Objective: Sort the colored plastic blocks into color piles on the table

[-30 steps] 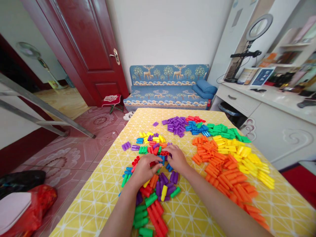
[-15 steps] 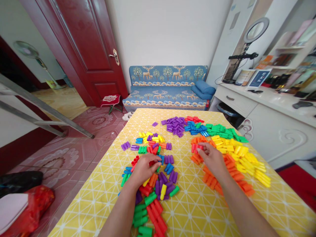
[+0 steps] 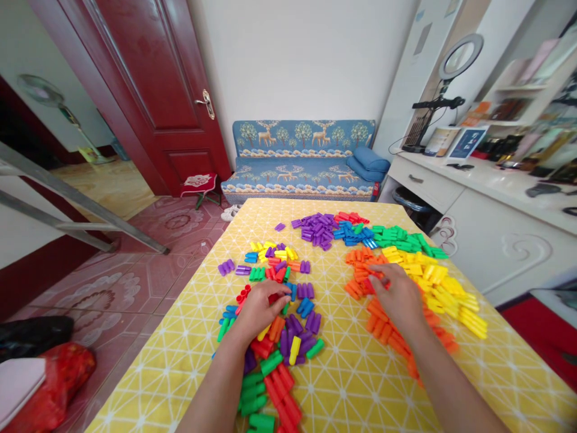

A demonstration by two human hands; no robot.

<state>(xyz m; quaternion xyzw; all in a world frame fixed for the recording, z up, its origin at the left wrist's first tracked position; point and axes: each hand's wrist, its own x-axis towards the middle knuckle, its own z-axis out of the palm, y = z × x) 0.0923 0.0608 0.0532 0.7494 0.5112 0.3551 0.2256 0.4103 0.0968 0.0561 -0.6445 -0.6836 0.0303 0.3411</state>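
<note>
Small coloured plastic blocks cover a table under a yellow patterned cloth [image 3: 356, 385]. My left hand [image 3: 259, 307] rests palm down on a mixed pile of blocks [image 3: 279, 337], fingers curled over a red block at their tips. My right hand [image 3: 399, 294] lies over the orange pile [image 3: 383, 319], its fingers bent down onto the blocks with a red piece showing beside the fingertips. Sorted piles lie beyond: yellow [image 3: 444, 285], green [image 3: 406, 237], blue [image 3: 354, 234], purple [image 3: 318, 228] and red [image 3: 349, 216].
A second mixed cluster [image 3: 274, 261] sits left of centre. A blue sofa [image 3: 304, 156] stands past the table's far end, a red door [image 3: 148, 90] at left, a white cabinet [image 3: 487, 204] with a ring light [image 3: 460, 54] at right. Bags [image 3: 40, 373] lie on the floor.
My right hand left the mixed pile and swung right onto the orange pile. My left hand stayed on the mixed pile with only slight shifts.
</note>
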